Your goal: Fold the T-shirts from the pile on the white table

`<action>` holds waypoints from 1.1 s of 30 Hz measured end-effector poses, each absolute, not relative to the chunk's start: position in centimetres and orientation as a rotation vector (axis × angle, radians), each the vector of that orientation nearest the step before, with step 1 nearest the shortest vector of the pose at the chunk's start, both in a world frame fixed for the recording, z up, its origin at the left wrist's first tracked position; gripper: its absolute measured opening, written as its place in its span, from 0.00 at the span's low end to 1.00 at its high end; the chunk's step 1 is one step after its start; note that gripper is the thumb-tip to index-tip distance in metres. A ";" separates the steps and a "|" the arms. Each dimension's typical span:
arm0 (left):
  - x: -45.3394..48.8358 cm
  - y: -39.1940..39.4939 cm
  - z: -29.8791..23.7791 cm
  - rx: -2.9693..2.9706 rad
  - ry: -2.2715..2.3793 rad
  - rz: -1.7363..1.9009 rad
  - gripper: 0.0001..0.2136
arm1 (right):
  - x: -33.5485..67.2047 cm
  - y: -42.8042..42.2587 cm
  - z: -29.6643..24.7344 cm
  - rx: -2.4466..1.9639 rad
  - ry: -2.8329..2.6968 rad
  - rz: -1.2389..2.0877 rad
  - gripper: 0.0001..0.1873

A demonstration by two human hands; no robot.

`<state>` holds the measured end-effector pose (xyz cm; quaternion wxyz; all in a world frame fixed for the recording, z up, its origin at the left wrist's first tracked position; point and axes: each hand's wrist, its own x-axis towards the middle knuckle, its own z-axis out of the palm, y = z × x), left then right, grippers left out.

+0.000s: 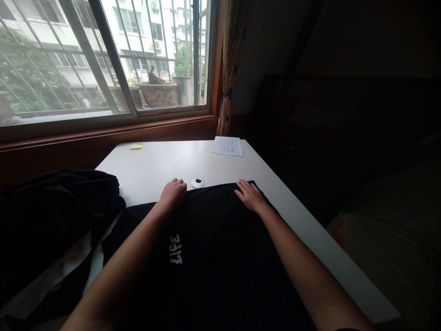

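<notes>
Hands (174, 192) (251, 195) on black garment (220, 239); pot (158, 96) (gnarled stump (155, 77) inside) beyond window (112, 55).

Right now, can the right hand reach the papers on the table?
Probably yes: the right hand rests on the black cloth, and only white tabletop lies between it and the papers.

With the gap between your left hand (175, 191) and right hand (251, 195) as clock centre, you have bare bench (168, 161) at 11 o'clock, running between the yellow notes (136, 146) at 10 and the papers (228, 146) at 1. A round fitting (197, 183) sits close at 10, just past the black cloth (220, 248). At 4, a bare strip of bench gives you passage. The dark heap (58, 202) blocks you at 9; beyond the bench, the barred window (161, 59) closes off 11.
</notes>
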<state>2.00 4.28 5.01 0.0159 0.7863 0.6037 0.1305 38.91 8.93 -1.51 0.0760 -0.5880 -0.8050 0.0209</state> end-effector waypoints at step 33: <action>0.6 4.7 1.9 1.807 2.255 0.688 0.13 | 39.1 8.8 -1.5 -2.008 -2.153 0.050 0.36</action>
